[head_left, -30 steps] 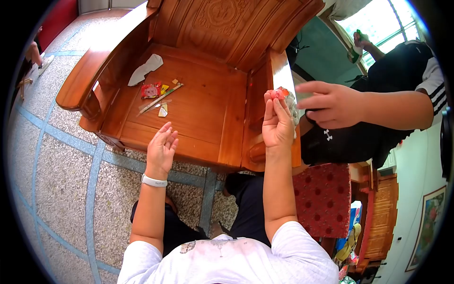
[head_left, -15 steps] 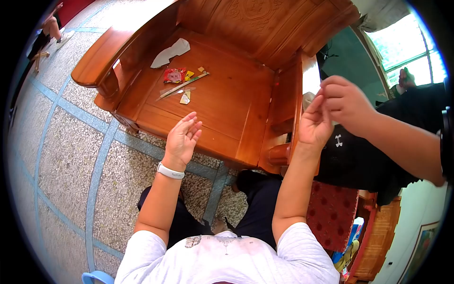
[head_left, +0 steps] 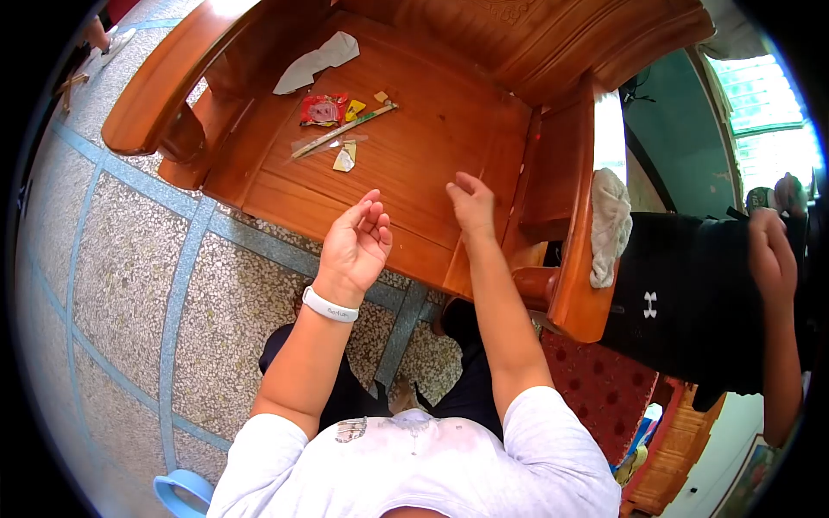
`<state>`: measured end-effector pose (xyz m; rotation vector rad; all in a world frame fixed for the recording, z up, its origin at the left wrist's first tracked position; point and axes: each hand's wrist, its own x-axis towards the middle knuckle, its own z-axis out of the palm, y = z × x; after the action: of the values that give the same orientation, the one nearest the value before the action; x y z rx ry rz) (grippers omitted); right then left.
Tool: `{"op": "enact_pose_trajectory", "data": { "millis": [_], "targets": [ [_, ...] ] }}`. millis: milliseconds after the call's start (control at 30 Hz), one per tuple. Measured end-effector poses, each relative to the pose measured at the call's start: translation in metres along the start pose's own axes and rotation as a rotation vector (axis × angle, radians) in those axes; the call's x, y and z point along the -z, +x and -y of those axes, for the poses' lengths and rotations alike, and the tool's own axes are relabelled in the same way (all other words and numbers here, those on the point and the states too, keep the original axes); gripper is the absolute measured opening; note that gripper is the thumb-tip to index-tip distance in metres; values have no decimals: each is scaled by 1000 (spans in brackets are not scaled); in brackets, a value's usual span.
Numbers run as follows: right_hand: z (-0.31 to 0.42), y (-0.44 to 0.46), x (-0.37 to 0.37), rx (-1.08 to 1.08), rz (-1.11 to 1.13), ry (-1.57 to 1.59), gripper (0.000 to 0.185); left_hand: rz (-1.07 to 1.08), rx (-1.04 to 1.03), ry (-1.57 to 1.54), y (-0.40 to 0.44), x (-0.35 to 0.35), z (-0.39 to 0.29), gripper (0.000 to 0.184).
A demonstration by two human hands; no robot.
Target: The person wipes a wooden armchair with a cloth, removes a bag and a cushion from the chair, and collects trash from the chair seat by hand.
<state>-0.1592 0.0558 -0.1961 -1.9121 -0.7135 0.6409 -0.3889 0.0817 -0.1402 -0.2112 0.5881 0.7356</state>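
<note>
My left hand (head_left: 356, 249), with a white wristband (head_left: 330, 305), is held palm up before the wooden seat (head_left: 414, 181). Its fingers are loosely bent and apart, with nothing in them. Over the right part of the seat is my right hand (head_left: 473, 207), its fingers closed toward the thumb; whatever it may pinch is too small or hidden. Beyond my left hand lie a torn cream-coloured scrap (head_left: 345, 157), a long thin stick (head_left: 341, 132), a red wrapper (head_left: 323, 110), a small yellow packet (head_left: 354, 110) and a white paper sheet (head_left: 318, 62).
A grey cloth (head_left: 610, 226) hangs over the chair's right armrest (head_left: 577, 298). At the right, another person's hand (head_left: 771, 255) is beside a black bag-like item (head_left: 691, 293). A light blue plastic handle (head_left: 183, 490) is at the lower left on the speckled floor (head_left: 129, 285).
My right hand has moved left from the other person's fingers to over the seat. The other person's hand has drawn away to the right. The grey cloth on the armrest is now uncovered.
</note>
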Motion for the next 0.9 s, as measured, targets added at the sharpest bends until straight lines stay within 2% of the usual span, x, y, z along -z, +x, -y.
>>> {"op": "enact_pose_trajectory", "data": {
  "millis": [133, 267, 333, 400, 467, 533, 567, 633, 667, 733, 867, 900],
  "targets": [
    [-23, 25, -5, -5, -72, -136, 39, -27, 17, 8, 3, -3, 4, 23],
    [-5, 88, -2, 35, -150, -418, 39, -40, 65, 4, 10, -6, 10, 23],
    [-6, 131, 7, 102, -190, -777, 36, -52, 109, -7, 15, -7, 11, 23],
    [12, 165, 34, 85, 26, -1008, 33, -62, 112, -11, 18, -7, 10, 23],
    [27, 180, 50, 63, -5, -1411, 27, -71, 112, -18, 21, -8, 11, 22],
    [22, 198, 71, 162, 42, -1599, 35, -85, 110, 12, 24, -9, 13, 22],
    [18, 205, 78, 179, 52, -1597, 35, -90, 120, 12, 26, -9, 13, 21],
    [9, 219, 84, 290, 38, -1900, 48, -88, 142, 6, 30, -8, 14, 20],
    [4, 227, 83, 309, 50, -1894, 48, -91, 157, -2, 30, -9, 15, 20],
    [-6, 241, 83, 212, 175, -1864, 60, -99, 145, -6, 33, -9, 17, 20],
    [-25, 274, 91, 176, 225, -1962, 59, -123, 146, 16, 37, -8, 21, 19],
    [-15, 260, 85, 177, 228, -1956, 59, -127, 142, 20, 36, -8, 22, 19]
  ]
}}
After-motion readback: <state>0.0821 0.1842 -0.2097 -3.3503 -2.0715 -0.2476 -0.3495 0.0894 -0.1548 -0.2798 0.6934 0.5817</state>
